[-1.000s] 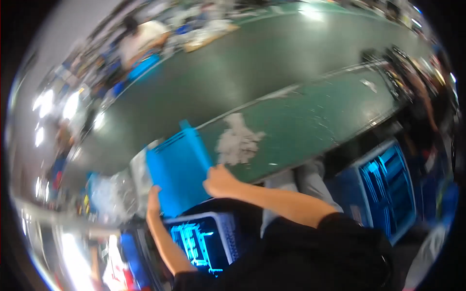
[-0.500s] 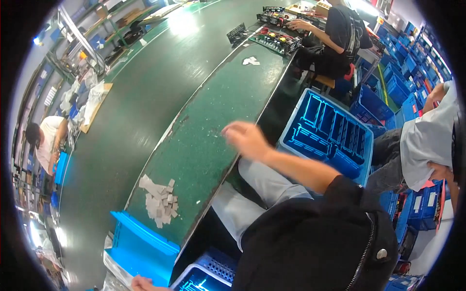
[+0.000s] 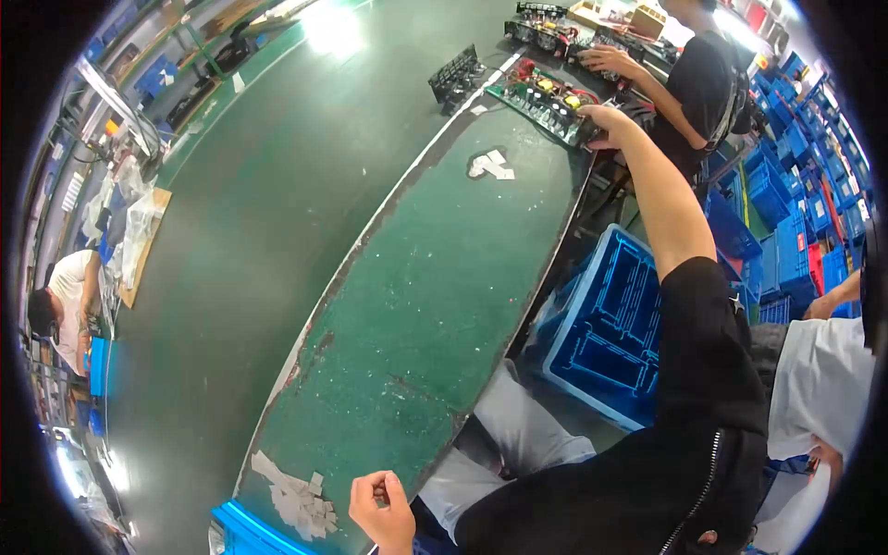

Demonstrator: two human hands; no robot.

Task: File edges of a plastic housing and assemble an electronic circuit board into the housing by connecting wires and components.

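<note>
Circuit board (image 3: 541, 104) lies at far end of the green bench (image 3: 416, 287); person's right hand (image 3: 606, 126) is at its corner, gripping or not I cannot tell. Left hand (image 3: 384, 511), loosely open, is near the opposite end.

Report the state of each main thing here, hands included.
Green bench: scuffed, specked
Circuit board: components exposed, on the bench
Right hand: at the circuit board's end, grip partly hidden
Left hand: loosely curled, nothing visible in it
Pale pieces: loosely heaped
Blue crate: open-topped, loaded
Blue panel: partly out of frame
</note>
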